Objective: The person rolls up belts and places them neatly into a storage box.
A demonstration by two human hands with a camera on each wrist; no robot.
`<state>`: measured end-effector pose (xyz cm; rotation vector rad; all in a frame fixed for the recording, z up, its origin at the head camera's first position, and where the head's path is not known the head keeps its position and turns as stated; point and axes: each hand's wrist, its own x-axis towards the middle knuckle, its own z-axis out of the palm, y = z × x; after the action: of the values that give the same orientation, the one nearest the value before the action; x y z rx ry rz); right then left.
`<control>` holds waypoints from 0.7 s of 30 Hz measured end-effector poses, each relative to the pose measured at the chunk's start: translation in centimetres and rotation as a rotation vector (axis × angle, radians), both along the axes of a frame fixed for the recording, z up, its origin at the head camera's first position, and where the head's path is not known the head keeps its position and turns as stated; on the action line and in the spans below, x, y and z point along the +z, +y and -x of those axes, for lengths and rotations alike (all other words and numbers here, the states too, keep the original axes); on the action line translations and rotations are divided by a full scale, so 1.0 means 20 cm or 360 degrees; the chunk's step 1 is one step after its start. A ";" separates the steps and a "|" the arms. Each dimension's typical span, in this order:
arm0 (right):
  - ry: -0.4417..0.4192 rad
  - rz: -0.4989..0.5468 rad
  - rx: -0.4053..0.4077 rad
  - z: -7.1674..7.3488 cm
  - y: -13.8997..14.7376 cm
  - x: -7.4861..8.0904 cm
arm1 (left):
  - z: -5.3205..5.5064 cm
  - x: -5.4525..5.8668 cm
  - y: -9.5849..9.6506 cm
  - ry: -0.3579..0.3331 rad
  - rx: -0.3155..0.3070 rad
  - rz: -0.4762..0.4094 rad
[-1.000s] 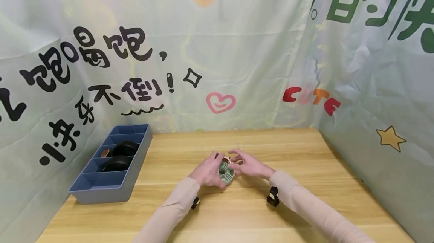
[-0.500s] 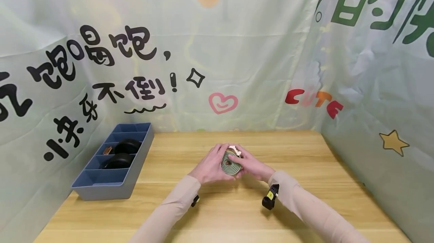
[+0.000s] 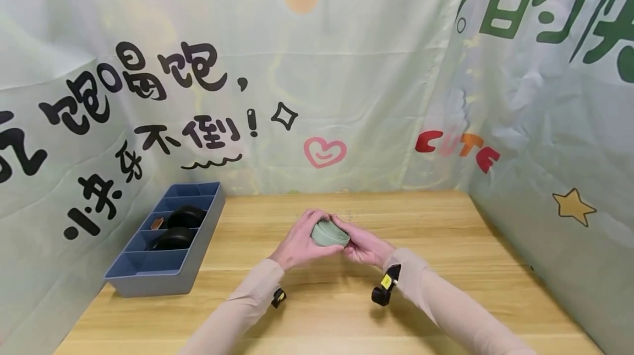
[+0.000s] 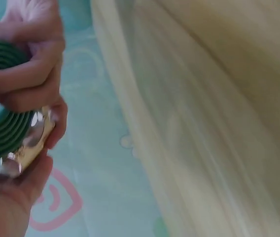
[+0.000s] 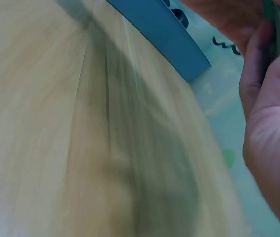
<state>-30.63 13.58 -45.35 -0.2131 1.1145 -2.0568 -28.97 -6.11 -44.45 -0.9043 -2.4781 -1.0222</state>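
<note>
A green rolled-up belt (image 3: 328, 233) is held in front of me over the middle of the table, its smooth outer side facing the head view. My left hand (image 3: 298, 240) grips it from the left, thumb beneath and fingers over the top. On the other side, my right hand (image 3: 365, 242) holds its right edge. The left wrist view shows the spiral of the belt (image 4: 2, 140) and a shiny gold buckle (image 4: 35, 138) at its outer end, with fingers partly covering both. Only a sliver of green shows between the hands in the right wrist view.
A blue-grey divided tray (image 3: 148, 283) stands at the left of the wooden table (image 3: 421, 311). Black coiled items (image 3: 173, 238) and a small brown piece (image 3: 157, 223) lie in its middle compartments. Printed cloth (image 3: 376, 124) hangs along the back and sides.
The right hand, first with fingers loosely at the roll, has taken hold of it. Both hands have lifted the belt and turned it, so its spiral face has tipped away from the head view.
</note>
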 end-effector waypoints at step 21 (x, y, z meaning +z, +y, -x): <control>0.3051 -0.2234 -0.0186 0.05 -0.38 0.08 | -0.15 0.19 -0.49 -0.0334 0.0639 0.0090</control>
<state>-31.53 6.08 -43.68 -1.4335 3.1847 -0.0565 -25.95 -16.00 -40.68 -0.2994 -2.7173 -0.9484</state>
